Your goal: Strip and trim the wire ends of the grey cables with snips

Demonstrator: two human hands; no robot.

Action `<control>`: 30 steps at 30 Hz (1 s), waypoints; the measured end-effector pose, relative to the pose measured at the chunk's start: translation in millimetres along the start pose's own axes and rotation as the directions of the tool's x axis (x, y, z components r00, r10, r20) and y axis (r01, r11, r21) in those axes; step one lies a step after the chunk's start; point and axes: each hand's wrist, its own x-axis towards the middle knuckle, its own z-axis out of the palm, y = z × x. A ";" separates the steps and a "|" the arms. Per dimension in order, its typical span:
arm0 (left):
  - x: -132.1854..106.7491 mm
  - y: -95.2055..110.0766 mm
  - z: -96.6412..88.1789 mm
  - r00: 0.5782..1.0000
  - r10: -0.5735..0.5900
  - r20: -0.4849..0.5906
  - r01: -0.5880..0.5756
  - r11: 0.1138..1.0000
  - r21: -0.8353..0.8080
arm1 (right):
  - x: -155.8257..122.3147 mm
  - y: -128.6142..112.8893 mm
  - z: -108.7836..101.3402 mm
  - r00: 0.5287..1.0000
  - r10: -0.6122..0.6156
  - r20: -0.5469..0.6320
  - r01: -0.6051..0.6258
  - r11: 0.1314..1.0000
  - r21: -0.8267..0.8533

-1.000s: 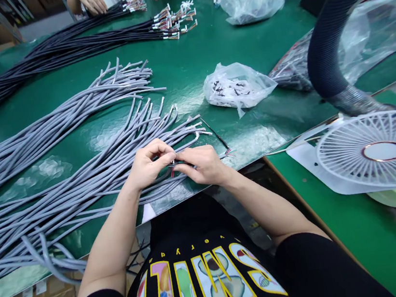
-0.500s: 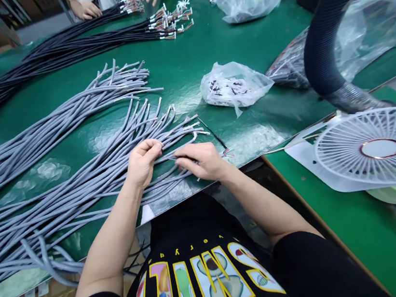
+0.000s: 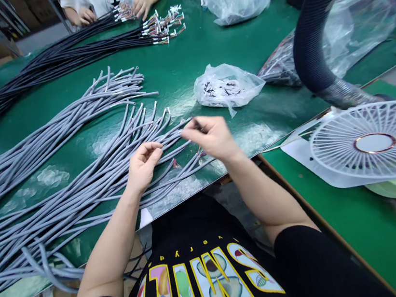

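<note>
My left hand (image 3: 145, 166) is over the bundle of grey cables (image 3: 88, 175), its thumb and fingers drawn together. Whatever they may hold is too small to make out. To its right, my right hand (image 3: 213, 136) hovers by the cable ends, smeared by motion, with thumb and fingers curled together. Something dark shows at its fingers, but its kind is unclear. Below that hand, stripped cable ends with thin coloured wires (image 3: 200, 154) lie near the table edge.
A second grey cable bundle (image 3: 70, 119) and black cables with white connectors (image 3: 97, 46) lie farther back. A plastic bag of small parts (image 3: 226, 88) sits ahead. At the right are a ribbed black hose (image 3: 311, 50) and a white fan (image 3: 378, 163). Another person's hands (image 3: 142, 6) work opposite.
My right hand has moved up and to the right, off the lower cable ends, uncovering coloured wires. The thin dark tool lying there before is out of sight. My left hand stays nearly in place.
</note>
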 end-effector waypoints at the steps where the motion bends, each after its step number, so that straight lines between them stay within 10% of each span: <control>1: -0.2 1.5 -2.4 1.000 -0.003 0.031 -0.002 0.988 0.155 | 7.2 5.0 -15.4 0.994 0.003 -0.106 -0.017 0.991 -0.136; 4: -3.2 4.7 -5.3 0.980 -0.020 0.200 -0.104 0.800 0.591 | 34.9 26.3 -62.7 0.955 0.013 -0.296 -0.185 0.805 -0.563; 7: -7.0 4.1 -2.3 0.944 -0.052 0.325 -0.233 0.592 0.772 | 57.1 44.7 -97.0 0.924 0.025 -0.382 -0.280 0.723 -0.631; 11: -8.5 4.3 -0.9 0.928 -0.104 0.358 -0.204 0.662 0.721 | 47.9 43.6 -100.3 0.878 -0.074 -0.472 -0.209 0.829 -0.518; 16: -6.3 14.7 -10.4 0.885 -0.185 0.428 -0.006 0.914 0.407 | -5.7 14.3 -49.9 0.992 -0.102 -0.072 0.087 0.979 -0.186; 20: -5.1 19.8 -14.7 0.853 -0.190 0.486 0.033 0.949 0.313 | -23.9 -0.4 -16.9 0.905 -0.288 0.313 0.278 0.958 0.078; 23: -5.4 19.2 -14.2 0.861 -0.191 0.471 0.042 0.950 0.309 | -22.6 -4.6 -9.5 0.830 -0.372 0.415 0.363 0.926 0.104; 30: -7.2 19.9 -14.1 0.874 -0.171 0.454 0.042 0.959 0.281 | -25.9 -11.7 -10.6 0.828 -0.277 0.488 0.362 0.928 -0.088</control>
